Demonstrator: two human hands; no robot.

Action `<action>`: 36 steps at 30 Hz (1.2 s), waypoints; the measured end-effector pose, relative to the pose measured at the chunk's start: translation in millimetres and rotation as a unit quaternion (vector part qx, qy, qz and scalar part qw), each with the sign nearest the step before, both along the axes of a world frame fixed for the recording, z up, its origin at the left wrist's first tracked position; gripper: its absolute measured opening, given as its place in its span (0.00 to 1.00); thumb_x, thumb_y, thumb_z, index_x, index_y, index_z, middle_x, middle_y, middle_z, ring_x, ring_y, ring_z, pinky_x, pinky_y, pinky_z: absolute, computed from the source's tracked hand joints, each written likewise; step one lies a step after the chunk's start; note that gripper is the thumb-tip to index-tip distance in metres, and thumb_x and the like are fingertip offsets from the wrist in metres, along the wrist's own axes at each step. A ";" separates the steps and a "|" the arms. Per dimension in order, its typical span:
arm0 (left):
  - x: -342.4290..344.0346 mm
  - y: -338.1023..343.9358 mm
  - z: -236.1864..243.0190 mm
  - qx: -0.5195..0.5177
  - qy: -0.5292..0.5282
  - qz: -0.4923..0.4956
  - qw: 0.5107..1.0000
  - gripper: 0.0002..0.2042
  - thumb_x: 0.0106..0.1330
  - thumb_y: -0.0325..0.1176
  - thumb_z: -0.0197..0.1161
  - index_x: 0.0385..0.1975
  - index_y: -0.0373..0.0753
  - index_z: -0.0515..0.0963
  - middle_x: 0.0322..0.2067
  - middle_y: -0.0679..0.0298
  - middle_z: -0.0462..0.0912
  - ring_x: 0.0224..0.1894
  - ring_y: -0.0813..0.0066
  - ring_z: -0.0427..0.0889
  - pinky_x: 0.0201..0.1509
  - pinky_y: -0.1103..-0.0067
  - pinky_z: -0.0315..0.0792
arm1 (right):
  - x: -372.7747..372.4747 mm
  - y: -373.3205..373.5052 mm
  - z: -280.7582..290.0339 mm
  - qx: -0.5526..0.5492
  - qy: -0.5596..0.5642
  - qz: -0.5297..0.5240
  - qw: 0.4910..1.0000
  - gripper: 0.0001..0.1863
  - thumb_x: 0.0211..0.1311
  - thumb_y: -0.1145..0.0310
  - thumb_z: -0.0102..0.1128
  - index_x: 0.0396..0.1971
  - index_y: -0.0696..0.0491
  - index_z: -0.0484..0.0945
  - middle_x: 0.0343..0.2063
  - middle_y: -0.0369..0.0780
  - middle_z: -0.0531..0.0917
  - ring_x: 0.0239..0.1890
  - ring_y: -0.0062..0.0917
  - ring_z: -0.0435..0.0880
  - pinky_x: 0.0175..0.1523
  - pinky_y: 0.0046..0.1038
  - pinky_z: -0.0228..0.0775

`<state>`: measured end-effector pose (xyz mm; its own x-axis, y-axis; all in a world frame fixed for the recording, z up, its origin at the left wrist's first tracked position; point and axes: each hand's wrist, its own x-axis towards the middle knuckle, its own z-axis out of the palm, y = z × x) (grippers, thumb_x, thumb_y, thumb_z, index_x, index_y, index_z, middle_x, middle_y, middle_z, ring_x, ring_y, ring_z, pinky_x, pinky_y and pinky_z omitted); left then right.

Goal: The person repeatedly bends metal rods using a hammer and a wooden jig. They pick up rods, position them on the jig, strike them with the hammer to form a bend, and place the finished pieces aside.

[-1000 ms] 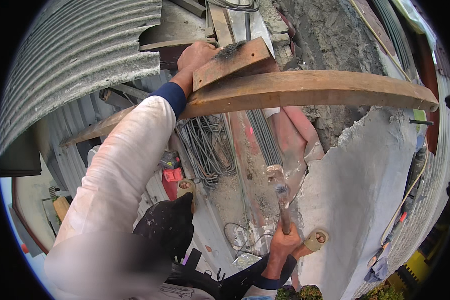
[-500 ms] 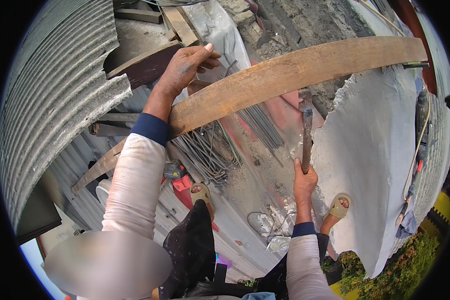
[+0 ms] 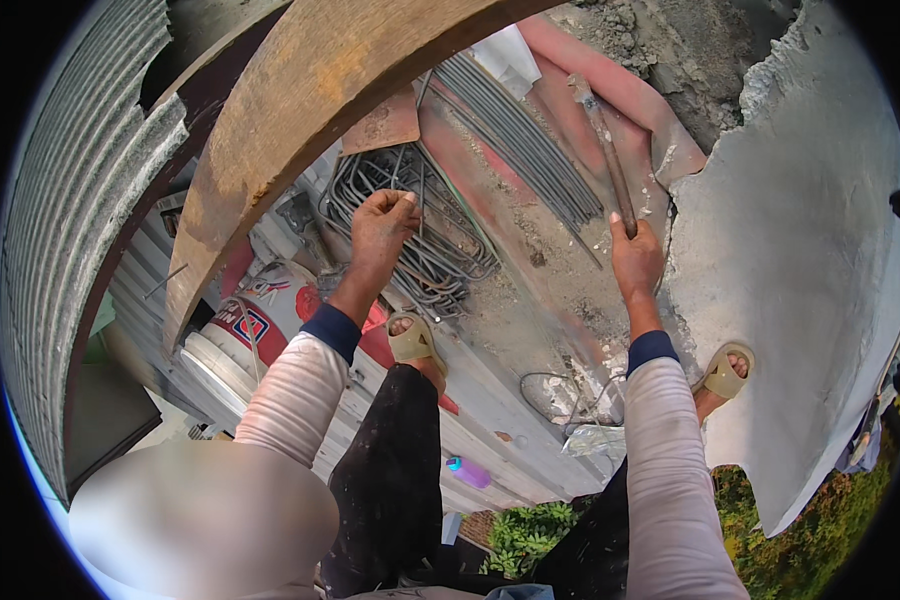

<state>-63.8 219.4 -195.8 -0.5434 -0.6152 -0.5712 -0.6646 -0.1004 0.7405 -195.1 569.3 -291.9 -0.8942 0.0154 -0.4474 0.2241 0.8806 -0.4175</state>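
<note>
My right hand (image 3: 637, 262) is wrapped around the lower end of a hammer (image 3: 611, 155) with a worn dark handle. Its head points away from me, over the dusty reddish sheet. My left hand (image 3: 380, 235) is held with thumb and fingertips pinched together, above a bundle of bent steel rods (image 3: 450, 265). Whatever may be between those fingertips is too small to make out. Beyond that hand a long wooden plank (image 3: 270, 130) arcs across the upper left, apart from the hand. A nail (image 3: 165, 282) sticks out near its lower end.
Straight steel rods (image 3: 520, 140) lie ahead. A broken grey sheet (image 3: 790, 230) rises at the right, corrugated roofing (image 3: 75, 190) at the left. A white and red bucket (image 3: 255, 325) stands by the left arm. My sandalled feet rest near a purple bottle (image 3: 468, 472).
My left hand has come away from the plank and moved down over the bent rods. The hammer stays in my right hand. The view has shifted, and the plank now appears farther left.
</note>
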 end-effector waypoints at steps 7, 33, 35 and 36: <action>-17.5 -101.6 -75.5 -0.623 -0.101 -0.273 0.726 0.19 0.57 0.33 0.79 0.49 0.46 0.83 0.43 0.58 0.80 0.53 0.53 0.78 0.57 0.58 0.69 | -5.0 -18.6 -48.6 0.018 -0.016 0.004 1.000 0.22 0.74 0.47 0.64 0.43 0.54 0.84 0.39 0.52 0.91 0.47 0.55 0.90 0.53 0.50 0.79; 43.1 33.7 276.6 0.413 0.206 -0.005 0.887 0.10 0.78 0.37 0.69 0.42 0.37 0.78 0.37 0.71 0.81 0.38 0.88 0.76 0.42 0.84 0.73 | 26.8 -51.3 309.6 -0.489 -0.264 0.147 0.818 0.28 0.71 0.65 0.76 0.66 0.60 0.80 0.51 0.41 0.89 0.52 0.24 0.87 0.60 0.29 0.79; 21.8 13.7 294.3 0.352 0.203 0.013 0.914 0.10 0.80 0.37 0.67 0.43 0.37 0.80 0.38 0.71 0.82 0.40 0.88 0.77 0.45 0.84 0.74 | 34.1 -75.2 332.6 -0.533 -0.212 0.107 0.812 0.20 0.75 0.68 0.72 0.61 0.60 0.82 0.46 0.39 0.90 0.46 0.19 0.86 0.54 0.24 0.80; 5.5 -4.0 299.6 0.250 0.202 -0.026 0.947 0.10 0.80 0.38 0.66 0.45 0.36 0.81 0.38 0.71 0.82 0.40 0.88 0.77 0.47 0.84 0.75 | 32.1 -93.1 337.9 -0.547 -0.183 0.089 0.812 0.18 0.76 0.68 0.71 0.59 0.60 0.82 0.44 0.38 0.90 0.45 0.17 0.85 0.52 0.23 0.79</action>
<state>-58.3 215.4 103.8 -0.8018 -0.2894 -0.5229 -0.3510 -0.4802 0.8039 -163.0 476.2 45.9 -0.6437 -0.6841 -0.3430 0.4190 0.0600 -0.9060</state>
